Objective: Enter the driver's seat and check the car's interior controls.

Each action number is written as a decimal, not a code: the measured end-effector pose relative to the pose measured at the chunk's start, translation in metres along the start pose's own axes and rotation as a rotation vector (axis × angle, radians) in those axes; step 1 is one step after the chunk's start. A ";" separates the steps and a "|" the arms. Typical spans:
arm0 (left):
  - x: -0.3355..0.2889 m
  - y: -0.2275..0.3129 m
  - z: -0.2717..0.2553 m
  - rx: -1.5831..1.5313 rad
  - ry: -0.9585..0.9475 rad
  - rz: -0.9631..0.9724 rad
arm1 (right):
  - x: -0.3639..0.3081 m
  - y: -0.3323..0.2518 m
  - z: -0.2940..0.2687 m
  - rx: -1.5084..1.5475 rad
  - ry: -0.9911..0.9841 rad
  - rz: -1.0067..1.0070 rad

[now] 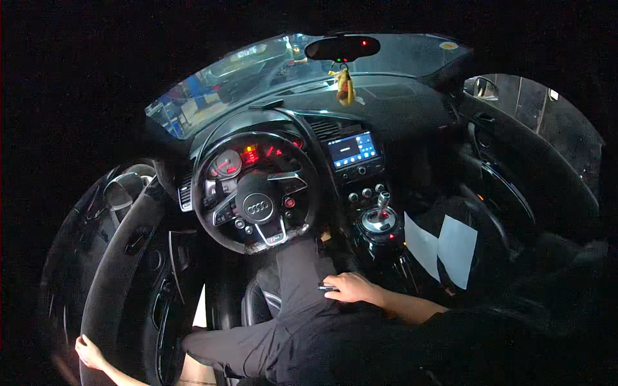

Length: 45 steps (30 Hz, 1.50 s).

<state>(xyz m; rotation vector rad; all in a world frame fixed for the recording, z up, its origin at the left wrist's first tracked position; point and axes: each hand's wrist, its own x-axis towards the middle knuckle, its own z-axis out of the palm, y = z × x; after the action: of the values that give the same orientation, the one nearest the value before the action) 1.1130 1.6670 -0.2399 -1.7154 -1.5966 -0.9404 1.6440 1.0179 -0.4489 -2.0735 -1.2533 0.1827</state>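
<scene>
At the far lower left, bare left hand [89,352] on the top edge of the car door [125,276], with fingers close together and bent over that edge; impossible to tell whether gripping firmly or only resting. Farther forward, just outside the same door, a side mirror [127,191]. Between door and seat [257,302], low down, a bright pale strip [201,307], too plain to make out. Next to the right, the black steering wheel [259,207], with a flattened bottom, and behind its upper rim the dials [250,156], lit red. Below the wheel, dark trousers [299,270]; over the thigh, bare right hand [351,287], folded round a slim dark stick [326,287], with one end out past the fingers toward the left. High in the middle, the rear-view mirror [342,48], with a yellow and brown ornament [346,88] hanging beneath. Lower, a lit screen [353,154] in the dashboard. Farther right, the gear lever [383,201] above a round silver base, then white paper [458,248], two sheets or one folded, impossible to tell which. At the far right, the dark passenger door [515,186].
</scene>
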 end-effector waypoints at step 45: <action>-0.006 0.020 -0.023 0.050 -0.088 -0.042 | 0.002 -0.010 -0.008 -0.065 -0.054 0.029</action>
<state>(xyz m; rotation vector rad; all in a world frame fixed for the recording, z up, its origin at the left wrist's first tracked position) 1.1301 1.6429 -0.2312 -1.7162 -1.7045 -0.8478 1.6408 1.0185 -0.4361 -2.1562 -1.2771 0.2150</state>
